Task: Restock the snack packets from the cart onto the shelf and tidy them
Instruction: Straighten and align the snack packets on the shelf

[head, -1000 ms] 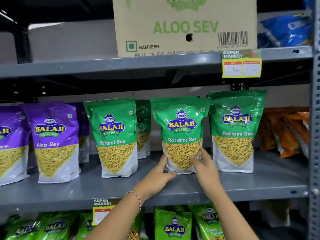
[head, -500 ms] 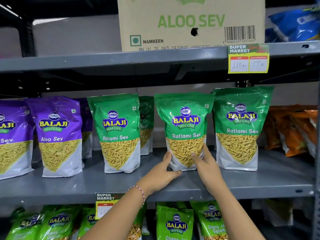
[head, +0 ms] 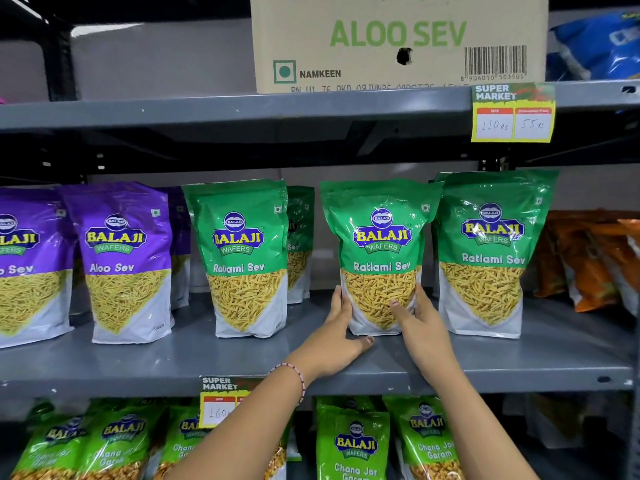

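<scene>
Left hand [head: 337, 327] & right hand [head: 420, 318] are cupping the base of the middle Ratlami Sev packet [head: 380, 251], fingers pressing both sides, thumb on its front. It's standing upright on the grey shelf [head: 207, 362], green top, clear window w/ yellow sev. Counting: 3 green Ratlami in front, 1 behind; 2 purple Aloo Sev packets [head: 124, 261] in front at left.

Arms: two bare forearms, no sleeves showing.
Left wrist: a thin beaded bracelet [head: 298, 375], pink and white beads on a single strand.
Left hand [head: 337, 344]: no rings visible.
Right hand [head: 424, 327]: no rings, wrist unadorned.
</scene>
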A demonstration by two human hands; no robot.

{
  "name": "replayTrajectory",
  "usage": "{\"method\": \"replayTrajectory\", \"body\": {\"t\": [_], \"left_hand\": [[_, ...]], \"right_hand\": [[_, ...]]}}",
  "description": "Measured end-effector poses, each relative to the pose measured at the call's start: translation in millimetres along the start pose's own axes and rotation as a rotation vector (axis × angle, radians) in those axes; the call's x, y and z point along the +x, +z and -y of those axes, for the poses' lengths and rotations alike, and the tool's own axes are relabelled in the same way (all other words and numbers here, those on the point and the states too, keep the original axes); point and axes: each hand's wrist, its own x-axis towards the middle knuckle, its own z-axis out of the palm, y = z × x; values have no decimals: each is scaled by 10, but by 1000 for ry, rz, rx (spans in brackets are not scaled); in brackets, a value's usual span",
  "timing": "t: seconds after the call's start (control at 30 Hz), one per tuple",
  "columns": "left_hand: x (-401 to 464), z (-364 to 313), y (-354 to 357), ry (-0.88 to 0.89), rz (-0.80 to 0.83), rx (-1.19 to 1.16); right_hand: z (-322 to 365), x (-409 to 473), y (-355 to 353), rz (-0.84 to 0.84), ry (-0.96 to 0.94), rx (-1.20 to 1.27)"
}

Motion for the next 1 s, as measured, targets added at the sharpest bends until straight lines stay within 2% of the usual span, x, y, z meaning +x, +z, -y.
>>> {"method": "replayTrajectory", "body": {"t": [0.13,0.2,0.27,0.33,0.4,0.47,0.57,0.63,0.73,0.8,1.0], "left_hand": [[14,30,5,9,-20,-10],[-1,19,-11,20,-79,-96],[-61,-12,-47,46,-246,-243],[-203,34,-156,89,-452,-383],[-372,193,-325,155,-626,-446],[-505,431,-598,187,-778,-542],[-584,777,-1002,70,-920,-734],[-619,983,-1149,-80,-927,-771],[-576,1299,-1245,-231,-744,-935],[-539,1335,-1244,-218,-617,-943],[-499,1371,-1237,-117,-495,-904]], "right_hand": [[-32,24,-1,-23,-8,-9],[-32,35,10,-84,-11,3],[6,-15,-5,-211,-64,93],[54,-129,13,-354,-219,281],[80,-266,107,-391,-356,320],[163,-347,367,-279,-416,303],[311,-364,927,12,-336,226],[386,-328,1274,174,-184,254],[389,-223,1624,294,-76,219],[360,-157,1730,359,-42,205],[332,-91,1750,456,36,284]]}}
